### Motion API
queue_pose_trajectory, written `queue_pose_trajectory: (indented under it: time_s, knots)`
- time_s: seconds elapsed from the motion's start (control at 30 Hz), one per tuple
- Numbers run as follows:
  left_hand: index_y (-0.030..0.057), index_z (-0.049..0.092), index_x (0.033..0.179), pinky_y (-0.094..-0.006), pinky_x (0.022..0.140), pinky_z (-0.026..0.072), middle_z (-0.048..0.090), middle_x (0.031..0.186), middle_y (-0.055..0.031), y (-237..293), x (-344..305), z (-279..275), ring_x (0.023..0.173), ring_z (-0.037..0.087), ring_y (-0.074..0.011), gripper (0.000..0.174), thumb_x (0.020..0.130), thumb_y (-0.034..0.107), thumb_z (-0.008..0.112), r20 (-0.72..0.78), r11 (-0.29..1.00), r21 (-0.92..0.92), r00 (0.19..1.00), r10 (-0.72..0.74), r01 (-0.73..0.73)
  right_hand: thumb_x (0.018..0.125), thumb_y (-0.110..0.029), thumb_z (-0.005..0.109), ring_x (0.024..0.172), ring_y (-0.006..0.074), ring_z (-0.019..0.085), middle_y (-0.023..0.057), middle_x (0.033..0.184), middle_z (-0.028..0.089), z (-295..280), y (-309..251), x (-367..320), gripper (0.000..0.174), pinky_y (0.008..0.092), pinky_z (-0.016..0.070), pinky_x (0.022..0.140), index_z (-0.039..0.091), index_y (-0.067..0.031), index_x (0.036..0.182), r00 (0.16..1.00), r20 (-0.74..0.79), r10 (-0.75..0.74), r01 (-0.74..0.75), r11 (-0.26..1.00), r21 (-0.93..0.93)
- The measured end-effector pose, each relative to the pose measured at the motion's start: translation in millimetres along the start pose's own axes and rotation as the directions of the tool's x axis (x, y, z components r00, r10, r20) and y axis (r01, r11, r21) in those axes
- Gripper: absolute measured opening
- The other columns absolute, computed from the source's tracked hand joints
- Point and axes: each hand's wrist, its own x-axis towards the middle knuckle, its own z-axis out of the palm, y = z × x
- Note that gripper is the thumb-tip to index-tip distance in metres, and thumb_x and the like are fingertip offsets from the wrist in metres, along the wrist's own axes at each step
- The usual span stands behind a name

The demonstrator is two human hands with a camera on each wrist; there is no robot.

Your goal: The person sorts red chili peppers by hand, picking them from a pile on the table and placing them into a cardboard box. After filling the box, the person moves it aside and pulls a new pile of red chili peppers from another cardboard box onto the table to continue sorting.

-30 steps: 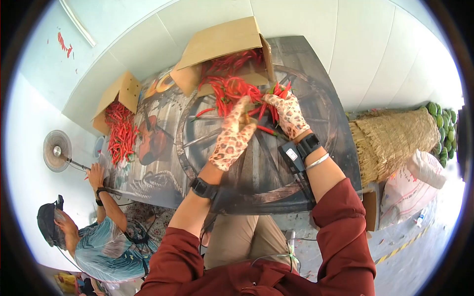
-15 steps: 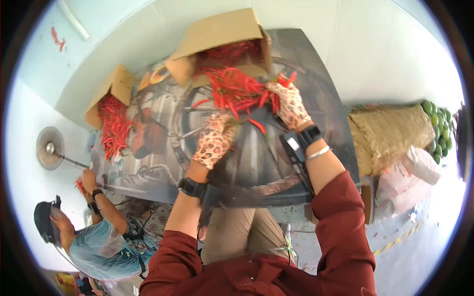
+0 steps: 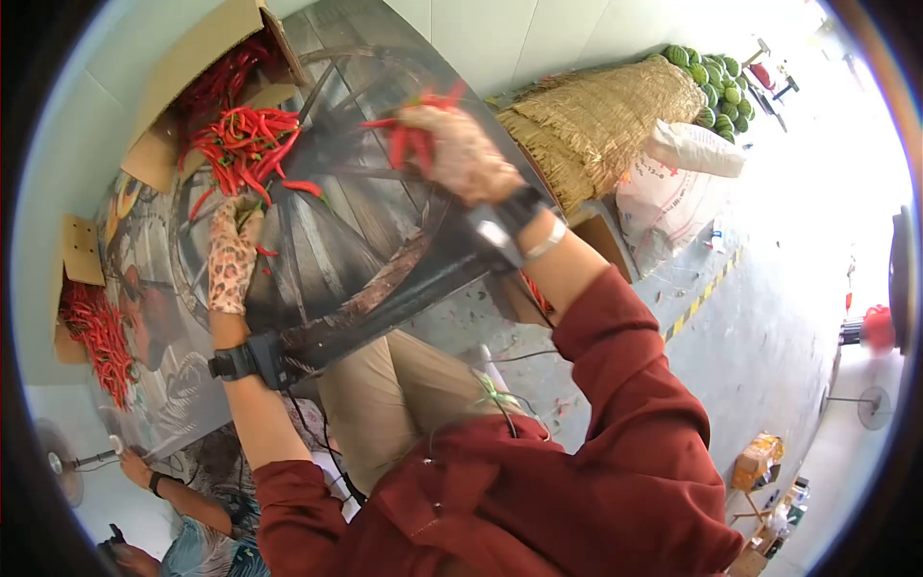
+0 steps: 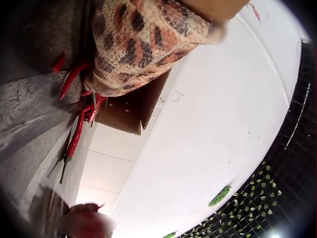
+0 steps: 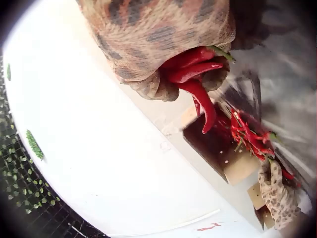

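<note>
My right hand (image 3: 461, 154), in a leopard-print glove, grips a small bunch of red chilies (image 5: 190, 72); it is blurred in the head view, raised over the right part of the table. Several chili tips stick out past its curled fingers in the right wrist view. My left hand (image 3: 234, 255), gloved alike, has its fingertips right at the near edge of the chili pile (image 3: 248, 144). I cannot tell whether they pinch a chili. One loose chili (image 3: 304, 187) lies right of the pile, and a red piece (image 3: 266, 252) shows beside the left hand.
The pile spills from a tipped cardboard box (image 3: 197, 82) on the wood-print table (image 3: 327, 240). A second box (image 3: 83, 252) with chilies (image 3: 98, 337) stands left, near another person (image 3: 207, 519). Beyond the right edge are a straw-matting bundle (image 3: 606, 120), a white sack (image 3: 673, 197) and watermelons (image 3: 716, 87).
The head view has swung right, shifting the table leftward. My right hand has moved away from the pile with its chilies, while my left hand has come to the pile's near edge.
</note>
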Motion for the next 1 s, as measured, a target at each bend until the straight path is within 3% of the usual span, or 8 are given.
queue_pose_trajectory:
  time_s: [0.03,0.07,0.1,0.17,0.4,0.63,0.9,1.0]
  knots:
    - [-0.001,0.058,0.105,-0.0316,0.082,0.0464,0.062,0.099,-0.0123,-2,1,1,0.093,0.06,-0.023,0.021,0.088,0.011,0.058,0.002,1.0,-0.023,1.0,0.005,-0.005,0.089,-0.013,0.054,0.074,0.0111,0.059,0.0048,0.085,0.064,-9,-19,-21,0.016,0.025,0.0479,0.064,0.062,-0.0028,0.1,0.966,-0.085,0.243,-0.178,0.87,0.461]
    - [-0.0003,0.058,0.105,-0.0312,0.082,0.0465,0.062,0.098,-0.0121,-13,1,4,0.092,0.06,-0.0219,0.02,0.088,0.011,0.057,-0.011,0.996,-0.083,1.0,0.018,-0.019,0.089,-0.011,0.055,0.074,0.0115,0.059,0.0063,0.084,0.063,-27,-25,-47,0.018,0.0248,0.0501,0.064,0.061,-0.0004,0.103,0.982,-0.185,0.023,-0.03,0.999,-0.035]
    - [-0.0003,0.058,0.105,-0.0312,0.082,0.0465,0.062,0.098,-0.0121,-12,1,4,0.092,0.06,-0.0219,0.02,0.088,0.011,0.057,-0.006,0.996,-0.093,1.0,0.01,-0.01,0.086,-0.018,0.058,0.054,0.0094,0.05,0.0054,0.068,0.061,-47,-16,-58,0.014,0.0222,0.0411,0.051,0.063,-0.0054,0.089,0.94,-0.293,0.174,-0.082,0.95,0.301]
    - [-0.001,0.056,0.11,-0.0297,0.085,0.0453,0.062,0.105,-0.0118,-5,1,-1,0.096,0.059,-0.0211,0.024,0.089,0.01,0.055,0.032,0.999,0.043,0.999,0.004,-0.005,0.085,-0.004,0.059,0.074,0.0159,0.062,0.0123,0.089,0.064,-84,-23,-104,0.014,0.0201,0.0504,0.068,0.061,0.003,0.097,0.91,-0.329,0.25,0.022,0.765,0.643]
    - [-0.0003,0.055,0.114,-0.0293,0.087,0.0444,0.061,0.108,-0.0113,-10,3,0,0.099,0.059,-0.0209,0.026,0.09,0.011,0.054,0.083,1.0,0.03,0.997,-0.004,0.002,0.085,-0.011,0.059,0.077,0.0192,0.062,0.0137,0.096,0.065,-158,7,-234,0.022,0.0284,0.051,0.066,0.06,0.0048,0.101,0.651,-0.709,0.273,0.111,0.889,0.444]
    - [0.0005,0.057,0.107,-0.0285,0.082,0.0461,0.062,0.101,-0.0097,-5,1,0,0.093,0.06,-0.0189,0.02,0.089,0.01,0.056,0.013,0.998,0.011,0.998,0.056,-0.056,0.073,-0.012,0.072,0.069,0.0144,0.059,0.0043,0.077,0.063,-169,161,-302,0.022,0.0289,0.0484,0.059,0.062,-0.0045,0.091,0.387,-0.75,0.537,-0.572,0.778,0.262]
    - [0.0007,0.057,0.107,-0.0285,0.083,0.0456,0.062,0.101,-0.0095,-6,0,1,0.094,0.059,-0.0181,0.02,0.09,0.011,0.055,0.012,0.998,-0.01,0.998,0.055,-0.055,0.077,-0.023,0.071,0.103,0.0257,0.059,0.0154,0.112,0.061,-167,222,-293,0.055,0.0327,0.0472,0.087,0.051,-0.0048,0.124,0.513,-0.754,0.411,-0.856,0.314,-0.411]
    - [0.0007,0.057,0.108,-0.0285,0.084,0.0456,0.062,0.102,-0.009,-6,1,-1,0.094,0.06,-0.018,0.021,0.09,0.011,0.055,0.026,0.994,0.086,0.997,0.068,-0.07,0.082,-0.03,0.064,0.112,0.0299,0.054,0.0191,0.117,0.057,-183,209,-281,0.05,0.0356,0.0414,0.096,0.05,-0.005,0.124,0.577,-0.695,0.43,-0.767,0.577,-0.28]
